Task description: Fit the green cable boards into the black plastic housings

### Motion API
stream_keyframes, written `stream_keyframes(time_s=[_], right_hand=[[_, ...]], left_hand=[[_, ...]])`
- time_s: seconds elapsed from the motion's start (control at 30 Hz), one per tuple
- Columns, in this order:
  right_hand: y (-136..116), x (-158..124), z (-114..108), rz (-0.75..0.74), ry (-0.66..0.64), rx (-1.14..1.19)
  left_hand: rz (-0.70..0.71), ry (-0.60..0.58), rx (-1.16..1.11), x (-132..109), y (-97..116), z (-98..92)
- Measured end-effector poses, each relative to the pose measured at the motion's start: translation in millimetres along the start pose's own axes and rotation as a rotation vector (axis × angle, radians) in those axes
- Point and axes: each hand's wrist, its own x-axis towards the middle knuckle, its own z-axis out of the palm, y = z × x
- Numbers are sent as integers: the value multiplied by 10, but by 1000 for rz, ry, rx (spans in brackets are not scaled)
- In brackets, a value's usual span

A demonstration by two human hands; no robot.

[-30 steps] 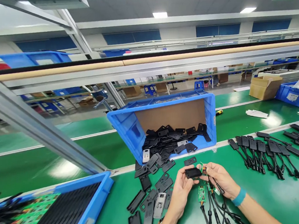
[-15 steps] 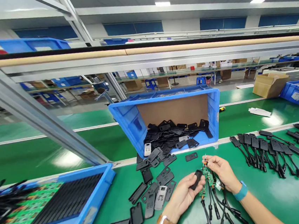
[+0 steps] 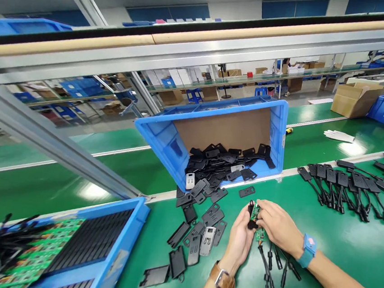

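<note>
My left hand point(image 3: 241, 234) is closed around a black plastic housing point(image 3: 251, 208), held upright above the green table. Against the housing, my right hand point(image 3: 277, 227) pinches a small green circuit board point(image 3: 255, 212). The board lies at the housing's open side; whether it is fully seated I cannot tell. Under my right hand, more green boards point(image 3: 259, 234) rest on the table, with black connector cables point(image 3: 269, 278) trailing toward me. To the left lie loose black covers point(image 3: 194, 249) and a grey cover point(image 3: 207, 240).
A tipped blue bin point(image 3: 277, 138) of black covers stands ahead. At lower left, a blue tray point(image 3: 123, 250) holds boards, cables and black housings. Cabled black units point(image 3: 343, 179) lie in a row at right. A metal post point(image 3: 59, 140) slants up at left.
My right hand has moved left, bringing a circuit board from the pile to the housing. The left hand has turned the housing and raised it slightly. The camera view has shifted a little.
</note>
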Motion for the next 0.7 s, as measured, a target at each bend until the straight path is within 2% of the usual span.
stream_keyframes(time_s=[0.2,0.37,0.7], right_hand=[[-38,1,21,-47,-43,-111],[-51,-3,24,-63,-43,-93],[-6,-26,18,-59,-132,-65]], left_hand=[[-2,3,12,-1,-24,5],[-5,16,-3,5,-25,2],[3,0,33,5,-48,-21]])
